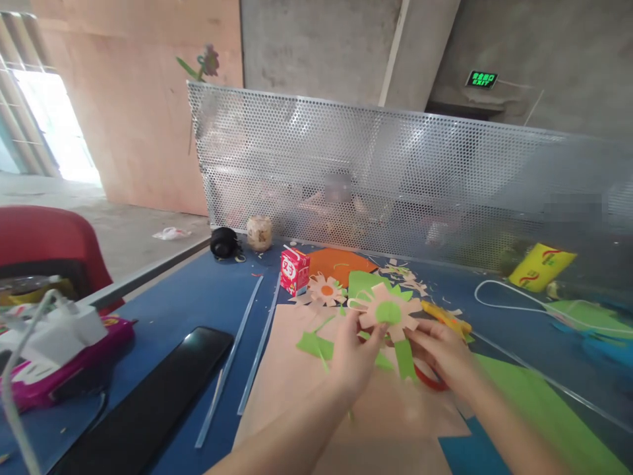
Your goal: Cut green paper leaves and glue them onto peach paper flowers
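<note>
A paper flower [388, 313] with pale peach petals, a round green centre and a green strip below is held up between my two hands. My left hand [353, 353] pinches it near the centre at its lower left. The fingers of my right hand [440, 349] close on a petal at its right side. Under my hands lies a large peach paper sheet [297, 396] with green paper cuttings [316, 346]. A red ring [429, 379], partly hidden, is beside my right hand. Behind lies another peach flower [326, 290] with an orange centre.
A red drink carton [295, 272] stands behind the sheet, beside orange paper [336, 260]. Left are a black phone-like slab [148, 402] and a white charger [54, 336]. Yellow-handled scissors [448, 320] and green paper [539, 402] lie right. A perforated metal screen [346, 138] borders the table's back.
</note>
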